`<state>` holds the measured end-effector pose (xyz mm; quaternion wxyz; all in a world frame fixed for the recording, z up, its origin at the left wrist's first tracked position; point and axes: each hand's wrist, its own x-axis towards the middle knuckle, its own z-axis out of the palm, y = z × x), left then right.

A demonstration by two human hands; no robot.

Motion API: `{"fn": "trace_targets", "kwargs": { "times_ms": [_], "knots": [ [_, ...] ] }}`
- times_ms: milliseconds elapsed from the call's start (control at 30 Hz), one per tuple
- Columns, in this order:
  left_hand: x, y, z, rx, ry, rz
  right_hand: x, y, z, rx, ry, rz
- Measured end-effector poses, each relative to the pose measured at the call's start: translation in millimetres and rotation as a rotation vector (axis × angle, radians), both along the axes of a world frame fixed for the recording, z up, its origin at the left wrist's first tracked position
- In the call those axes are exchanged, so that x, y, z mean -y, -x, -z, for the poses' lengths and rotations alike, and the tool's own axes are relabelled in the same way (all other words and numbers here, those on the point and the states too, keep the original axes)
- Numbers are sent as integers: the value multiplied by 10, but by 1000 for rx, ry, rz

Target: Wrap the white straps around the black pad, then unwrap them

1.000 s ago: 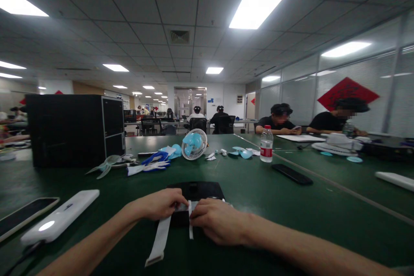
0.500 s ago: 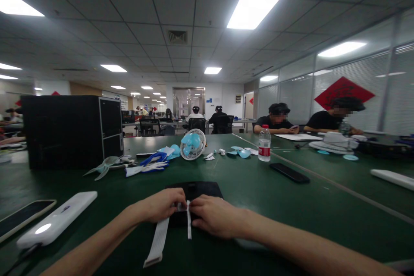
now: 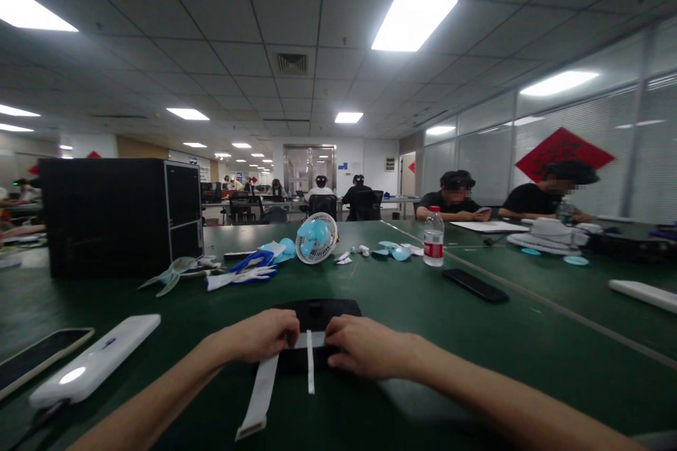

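Observation:
My left hand [image 3: 264, 336] and my right hand [image 3: 364, 347] rest on the green table [image 3: 434, 317], fingers curled and pressed on a flat black device [image 3: 317, 313]. A grey ribbed strap [image 3: 260, 394] runs from under my left hand toward me. Between the hands a narrow white strip [image 3: 310, 370] hangs down, and a white band [image 3: 316, 340] lies across the black device.
A white power bank [image 3: 95, 361] and a phone [image 3: 37, 358] lie at the left. Further back stand a black computer case [image 3: 121, 215], gloves [image 3: 243, 271], a small blue fan [image 3: 316, 238], a water bottle [image 3: 434, 236] and a black phone [image 3: 476, 285]. People sit at the far right.
My right hand has slid a little to the right, so more of the white band shows between the hands. The left hand has stayed in place.

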<state>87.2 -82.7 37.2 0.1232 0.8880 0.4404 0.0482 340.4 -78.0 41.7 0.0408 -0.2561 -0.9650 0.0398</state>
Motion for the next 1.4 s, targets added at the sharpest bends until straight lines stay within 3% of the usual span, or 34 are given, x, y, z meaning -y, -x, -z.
{"fn": "trace_targets", "kwargs": {
  "times_ms": [300,433,700,967,1133,1267,1400],
  "knots": [
    [6,86,-80,-52,83,-120,-156,-231,-231,108,91,64],
    [37,81,-127,-75,104,-148,-246,-324,-248,134,144,90],
    [-54,169,-61,-75,128,-163,-319,-357,-222,175,103,96],
    [-64,205,-59,-40,140,-173,-329,-390,-337,159,80,232],
    [-181,280,-9,17,5,-240,-389,-329,-330,8,-31,277],
    [-307,396,45,-78,-163,-398,-414,-158,-290,-30,-41,249],
    [-404,560,104,-160,-212,-473,-512,86,-228,-7,-99,180]
  ]
}}
